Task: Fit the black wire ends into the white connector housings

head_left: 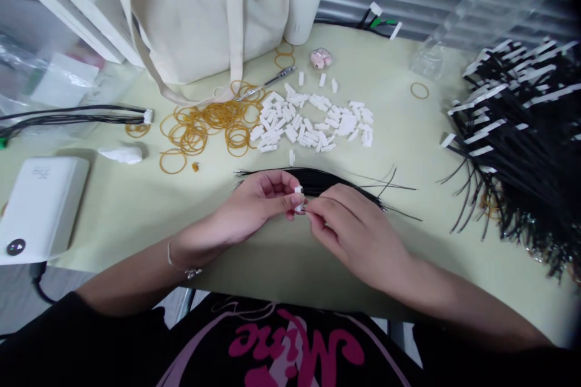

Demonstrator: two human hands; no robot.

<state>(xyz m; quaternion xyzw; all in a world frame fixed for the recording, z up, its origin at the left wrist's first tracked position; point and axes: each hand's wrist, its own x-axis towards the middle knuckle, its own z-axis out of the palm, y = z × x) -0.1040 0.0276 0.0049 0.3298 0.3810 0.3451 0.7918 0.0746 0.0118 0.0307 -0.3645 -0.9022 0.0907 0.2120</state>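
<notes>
Beside slender wires [313, 182], left fingers [280, 205] pinch a blocky connector [298, 190].

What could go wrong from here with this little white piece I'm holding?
The white piece sits just between the fingertips of your left hand, so it might slip and drop. The loose black wires lie right beside your right hand, so a sweep of it could scatter them. Farther back, the rubber bands lie against the pile of white pieces, so the two might get mixed.
</notes>
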